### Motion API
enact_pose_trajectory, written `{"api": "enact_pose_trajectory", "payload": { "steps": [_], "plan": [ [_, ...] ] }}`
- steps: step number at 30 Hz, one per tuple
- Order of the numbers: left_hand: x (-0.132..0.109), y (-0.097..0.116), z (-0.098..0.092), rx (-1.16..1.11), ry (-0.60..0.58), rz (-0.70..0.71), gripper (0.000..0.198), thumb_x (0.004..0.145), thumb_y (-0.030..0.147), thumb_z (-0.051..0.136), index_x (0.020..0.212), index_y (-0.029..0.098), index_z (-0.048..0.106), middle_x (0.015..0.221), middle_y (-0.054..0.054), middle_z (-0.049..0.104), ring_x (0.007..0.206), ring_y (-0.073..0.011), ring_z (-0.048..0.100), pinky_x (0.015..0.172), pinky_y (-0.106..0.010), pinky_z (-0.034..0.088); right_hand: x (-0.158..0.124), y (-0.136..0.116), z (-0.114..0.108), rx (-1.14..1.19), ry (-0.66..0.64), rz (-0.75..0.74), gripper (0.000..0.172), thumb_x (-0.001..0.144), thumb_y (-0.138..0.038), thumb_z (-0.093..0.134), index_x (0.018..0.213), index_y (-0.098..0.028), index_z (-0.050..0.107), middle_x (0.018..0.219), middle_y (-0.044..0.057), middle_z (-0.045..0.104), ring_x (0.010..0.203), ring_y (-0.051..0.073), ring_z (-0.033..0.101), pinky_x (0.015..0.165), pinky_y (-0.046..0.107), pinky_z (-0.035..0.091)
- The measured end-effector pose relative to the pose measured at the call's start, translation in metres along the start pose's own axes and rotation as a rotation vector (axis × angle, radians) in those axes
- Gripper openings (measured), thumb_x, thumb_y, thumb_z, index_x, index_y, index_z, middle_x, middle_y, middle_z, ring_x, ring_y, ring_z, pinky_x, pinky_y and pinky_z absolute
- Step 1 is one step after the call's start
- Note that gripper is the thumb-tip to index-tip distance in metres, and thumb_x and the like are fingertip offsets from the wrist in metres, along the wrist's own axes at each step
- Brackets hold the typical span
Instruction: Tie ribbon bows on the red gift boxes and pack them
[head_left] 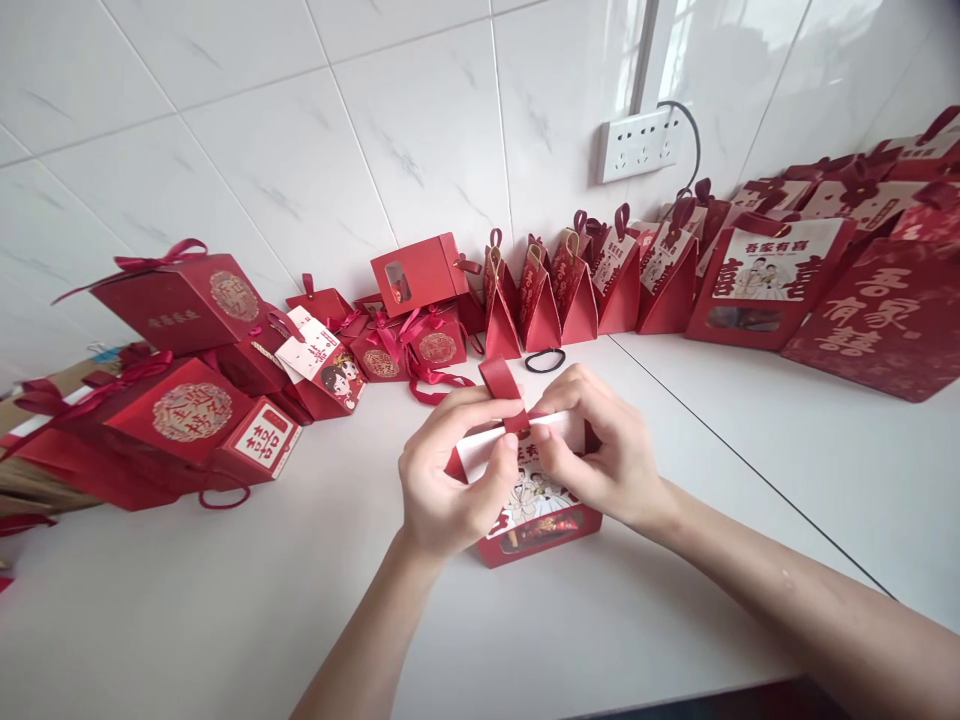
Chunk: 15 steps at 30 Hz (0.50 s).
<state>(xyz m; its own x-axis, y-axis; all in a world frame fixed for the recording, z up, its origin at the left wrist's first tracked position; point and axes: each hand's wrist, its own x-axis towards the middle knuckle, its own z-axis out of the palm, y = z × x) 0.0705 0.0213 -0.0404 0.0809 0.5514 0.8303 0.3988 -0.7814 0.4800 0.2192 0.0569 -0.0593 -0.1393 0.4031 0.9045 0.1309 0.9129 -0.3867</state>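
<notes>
A red and white gift box [544, 500] stands on the white table in front of me, with a cartoon couple printed on its flap and a small window low on its front. Wrapped candy shows through the window. My left hand [461, 470] pinches the box's top edge beside a dark red ribbon loop [501, 385], which rises above the box. From the other side, my right hand [600, 450] grips the same top edge, thumb in front and fingers behind. Both thumbs sit close together at the base of the loop. The back of the box is hidden.
Red gift boxes [191, 410] are piled at the left. A row of triangular red boxes [540, 310] lines the tiled wall, and more bags [877, 310] crowd the right. A black hair tie [544, 360] lies behind my hands. A white power strip [641, 143] hangs on the wall.
</notes>
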Motion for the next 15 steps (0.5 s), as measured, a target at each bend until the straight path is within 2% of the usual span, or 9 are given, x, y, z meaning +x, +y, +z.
{"api": "enact_pose_trajectory", "payload": {
  "steps": [5,15],
  "plan": [
    [-0.0017,0.0009,-0.0003,-0.030,-0.005,-0.059,0.019,0.082,0.012,0.060,0.097,0.019,0.069,0.095,-0.005,0.069,0.089,-0.0166,0.067,0.072,-0.026,0.057,0.0002,0.0004,0.0002,-0.025,-0.006,0.014,0.007,0.083,-0.015,0.056,0.081,-0.021,0.053,0.070,0.000,0.054,0.060,0.013,0.050,0.055,0.028,0.043],
    [0.0006,0.0035,0.0032,-0.082,0.023,-0.008,0.018,0.078,0.010,0.061,0.093,0.016,0.068,0.092,-0.006,0.070,0.086,-0.0164,0.068,0.074,-0.027,0.058,0.0027,-0.0021,-0.0049,-0.013,-0.037,-0.021,0.006,0.085,-0.015,0.058,0.083,-0.021,0.055,0.065,0.000,0.054,0.057,0.013,0.051,0.050,0.027,0.043]
  ]
}}
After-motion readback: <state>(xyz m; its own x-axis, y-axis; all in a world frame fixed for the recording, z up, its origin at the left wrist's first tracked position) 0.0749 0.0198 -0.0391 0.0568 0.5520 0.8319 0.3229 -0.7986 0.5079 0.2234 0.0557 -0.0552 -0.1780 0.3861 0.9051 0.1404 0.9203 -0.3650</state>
